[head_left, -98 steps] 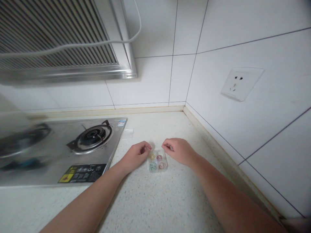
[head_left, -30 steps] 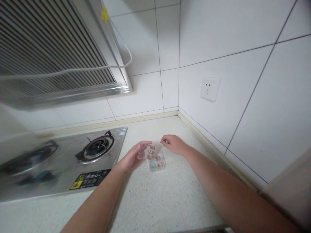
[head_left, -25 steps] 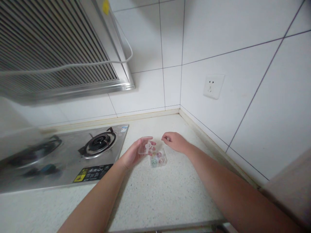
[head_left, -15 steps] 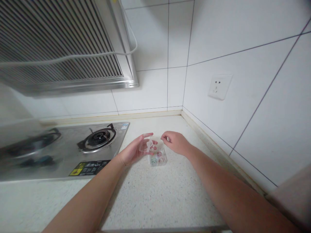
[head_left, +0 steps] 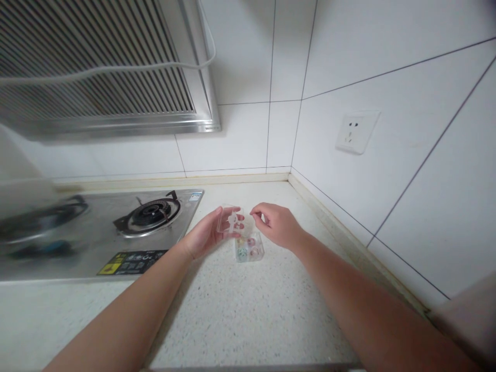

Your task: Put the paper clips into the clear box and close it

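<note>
A small clear plastic box (head_left: pixel 250 257) sits on the counter, its compartments holding green, pink, yellowish and brownish ring-like items, perhaps coiled bands. Behind it, my left hand (head_left: pixel 211 231) grips a clear lid (head_left: pixel 229 219) with a white figure on it, the fingers showing through the plastic. Whether the lid is joined to the box I cannot tell. To the right of the lid, my right hand (head_left: pixel 276 223) has its thumb and forefinger pinched together; anything between those fingertips is too small to make out.
A steel gas stove (head_left: pixel 178 222) with a black burner (head_left: pixel 155 213) lies to the left. Above it hangs a range hood (head_left: pixel 163 124) with a white cable (head_left: pixel 116 68) across it. Tiled walls meet behind the counter (head_left: pixel 248 320); a socket (head_left: pixel 357 132) is on the right wall.
The view has shifted slightly. My right hand's fingertips have moved a little closer to the lid, which my left hand still holds. The box has stayed on the counter.
</note>
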Demonstrator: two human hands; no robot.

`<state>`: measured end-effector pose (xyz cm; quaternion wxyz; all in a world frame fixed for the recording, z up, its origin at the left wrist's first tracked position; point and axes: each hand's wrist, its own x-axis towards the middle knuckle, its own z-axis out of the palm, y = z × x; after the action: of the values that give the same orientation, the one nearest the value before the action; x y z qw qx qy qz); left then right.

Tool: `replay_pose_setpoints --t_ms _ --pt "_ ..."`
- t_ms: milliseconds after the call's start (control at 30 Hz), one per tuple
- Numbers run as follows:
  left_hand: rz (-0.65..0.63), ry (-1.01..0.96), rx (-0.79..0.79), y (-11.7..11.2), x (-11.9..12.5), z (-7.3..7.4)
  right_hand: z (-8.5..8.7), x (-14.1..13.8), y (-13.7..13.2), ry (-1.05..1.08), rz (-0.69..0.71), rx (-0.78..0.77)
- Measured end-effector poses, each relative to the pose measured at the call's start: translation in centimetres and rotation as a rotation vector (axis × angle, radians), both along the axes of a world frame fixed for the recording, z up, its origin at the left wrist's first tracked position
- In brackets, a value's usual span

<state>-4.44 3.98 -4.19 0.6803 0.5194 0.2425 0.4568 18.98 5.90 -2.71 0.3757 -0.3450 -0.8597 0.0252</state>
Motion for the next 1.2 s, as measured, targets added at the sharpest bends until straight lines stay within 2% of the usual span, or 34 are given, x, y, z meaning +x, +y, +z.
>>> replay_pose_setpoints --t_ms 267,433,600,867,1033,1200 --pt "0.027 -0.049 0.129 -0.1 -0.5 -0.2 0.1 -0.8 -0.6 -0.026 0.033 -0.022" --pt "0.017 -0.057 0.179 -0.7 0.0 0.5 0.1 -1.3 -1.4 -0.016 0.071 -0.080" --pt "0.017 -0.030 0.210 -1.2 0.6 1.1 0.4 -0.9 -1.9 -0.022 0.126 -0.091" --pt "0.021 0.023 0.296 -0.8 0.4 0.8 0.2 -0.6 -1.7 -0.040 0.150 -0.099" --pt "0.023 0.094 0.395 -0.3 0.1 0.4 0.1 -0.6 -1.7 -0.030 0.092 -0.057" --pt "0.063 0.250 0.512 0.3 -0.5 -0.2 0.2 -0.4 -1.4 0.004 0.108 -0.013"
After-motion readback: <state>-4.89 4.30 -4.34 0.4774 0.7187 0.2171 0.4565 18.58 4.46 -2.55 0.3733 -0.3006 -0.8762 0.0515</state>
